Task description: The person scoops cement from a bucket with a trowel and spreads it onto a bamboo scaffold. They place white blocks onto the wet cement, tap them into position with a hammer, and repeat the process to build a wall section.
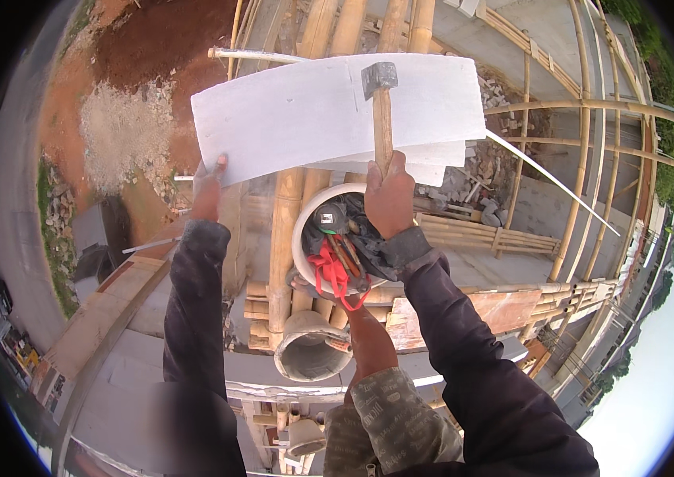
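A long light grey-white slab [289, 119] lies across the bamboo poles, over at least one more slab [424, 171]. My left hand [209, 191] grips its near left corner, thumb on top. My right hand [389, 199] is closed round the wooden handle of a hammer [379, 78], whose metal head is over the slab. Just below the slabs sits a white bucket [303, 238] holding dark cloth, a red strap and tools. Below that is a grey, mortar-stained bucket [312, 354] with an orange-handled tool at its rim.
Bamboo poles [281, 262] form a high platform, with scaffolding [583, 159] at the right. My bare leg stands beside the buckets. Plank boards [83, 342] run at the lower left. Far below lie red soil [114, 56], rubble [496, 103] and a road [19, 199].
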`<action>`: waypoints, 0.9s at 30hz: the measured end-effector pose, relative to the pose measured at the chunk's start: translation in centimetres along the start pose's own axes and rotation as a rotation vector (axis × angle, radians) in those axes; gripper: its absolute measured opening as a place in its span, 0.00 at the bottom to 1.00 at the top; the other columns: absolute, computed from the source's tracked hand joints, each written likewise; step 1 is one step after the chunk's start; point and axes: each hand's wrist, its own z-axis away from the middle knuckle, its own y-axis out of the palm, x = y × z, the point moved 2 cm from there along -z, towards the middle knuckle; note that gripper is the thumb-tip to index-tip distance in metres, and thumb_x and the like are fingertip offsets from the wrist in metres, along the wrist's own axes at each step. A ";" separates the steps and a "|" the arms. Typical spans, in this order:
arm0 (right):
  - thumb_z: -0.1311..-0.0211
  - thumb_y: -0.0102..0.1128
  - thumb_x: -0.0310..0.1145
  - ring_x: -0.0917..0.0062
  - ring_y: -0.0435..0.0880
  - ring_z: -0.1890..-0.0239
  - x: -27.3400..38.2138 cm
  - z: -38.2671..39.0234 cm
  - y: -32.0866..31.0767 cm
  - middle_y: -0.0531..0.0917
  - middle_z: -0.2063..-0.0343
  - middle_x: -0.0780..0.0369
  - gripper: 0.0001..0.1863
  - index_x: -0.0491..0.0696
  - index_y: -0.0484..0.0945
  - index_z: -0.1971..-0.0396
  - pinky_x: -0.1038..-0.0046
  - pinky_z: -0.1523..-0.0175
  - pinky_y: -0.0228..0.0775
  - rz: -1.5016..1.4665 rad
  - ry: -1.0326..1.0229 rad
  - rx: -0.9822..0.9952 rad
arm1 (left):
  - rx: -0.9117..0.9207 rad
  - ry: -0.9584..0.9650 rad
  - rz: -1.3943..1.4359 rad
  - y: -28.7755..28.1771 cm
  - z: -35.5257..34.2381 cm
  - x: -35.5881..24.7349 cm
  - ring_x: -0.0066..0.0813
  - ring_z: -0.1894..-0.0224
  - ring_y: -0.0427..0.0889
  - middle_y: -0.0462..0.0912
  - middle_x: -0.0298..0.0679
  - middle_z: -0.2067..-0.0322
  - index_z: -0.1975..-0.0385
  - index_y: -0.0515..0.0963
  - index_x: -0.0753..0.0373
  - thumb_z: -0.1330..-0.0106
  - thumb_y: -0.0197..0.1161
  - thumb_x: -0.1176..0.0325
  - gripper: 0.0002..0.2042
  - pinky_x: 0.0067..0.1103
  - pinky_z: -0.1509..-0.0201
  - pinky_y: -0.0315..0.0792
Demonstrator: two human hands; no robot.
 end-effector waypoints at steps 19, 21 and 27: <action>0.32 0.59 0.32 0.43 0.79 0.72 -2.0 7.0 -0.6 0.78 0.75 0.42 0.16 0.36 0.67 0.56 0.53 0.68 0.70 -0.260 -0.007 -0.180 | 0.030 0.033 -0.004 -0.2 0.5 0.2 0.30 0.42 0.76 0.78 0.37 0.42 0.35 0.70 0.59 0.29 0.64 0.55 0.26 0.33 0.40 0.72; 0.32 0.59 0.33 0.43 0.78 0.72 -2.6 7.8 0.0 0.78 0.75 0.41 0.16 0.36 0.68 0.56 0.53 0.67 0.70 -0.465 -0.030 -0.321 | 0.029 -0.004 0.008 -0.4 0.2 0.9 0.30 0.41 0.77 0.79 0.38 0.43 0.34 0.70 0.61 0.29 0.64 0.56 0.27 0.32 0.39 0.71; 0.32 0.59 0.33 0.40 0.79 0.72 -4.8 6.8 2.4 0.78 0.78 0.44 0.17 0.37 0.68 0.52 0.52 0.67 0.71 0.006 0.145 0.051 | -0.020 0.059 -0.066 -1.3 -1.4 1.6 0.32 0.40 0.77 0.79 0.40 0.43 0.33 0.69 0.60 0.28 0.65 0.58 0.27 0.33 0.37 0.70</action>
